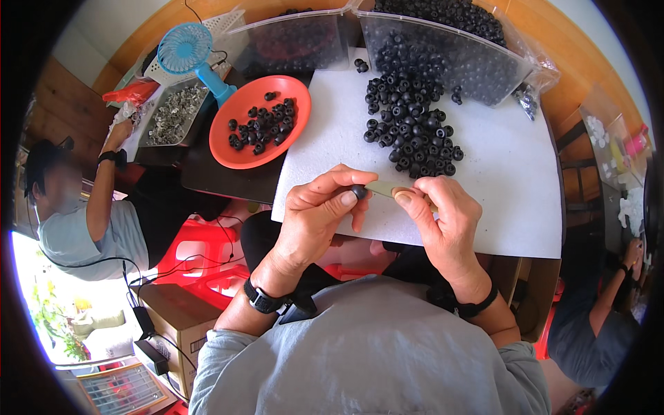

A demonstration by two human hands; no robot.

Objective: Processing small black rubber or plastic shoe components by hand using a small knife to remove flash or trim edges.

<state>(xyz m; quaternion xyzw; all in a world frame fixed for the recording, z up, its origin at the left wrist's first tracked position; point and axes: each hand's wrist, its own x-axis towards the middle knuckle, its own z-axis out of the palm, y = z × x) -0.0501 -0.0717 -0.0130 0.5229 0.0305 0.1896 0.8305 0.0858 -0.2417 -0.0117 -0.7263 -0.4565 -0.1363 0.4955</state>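
Note:
My left hand [311,216] pinches a small round black part [359,191] between thumb and fingertips, above the near side of the white sheet. A thin, flat, pale olive blade-like tool [382,187] is gripped in my right hand [448,216]; its tip reaches the black part, though whether it enters the part I cannot tell. Just beyond my hands lies a heap of black parts [413,131], hollow and rounded, on the white sheet [332,138]. To the left, an orange plate [223,149] carries more of the same parts.
Two clear plastic bins, a left bin [332,41] and a right bin [477,86], hold black parts at the back. A blue handheld fan [185,48] stands beside a metal tray [200,114] of small pieces. Co-workers sit at left [97,228] and right [588,325].

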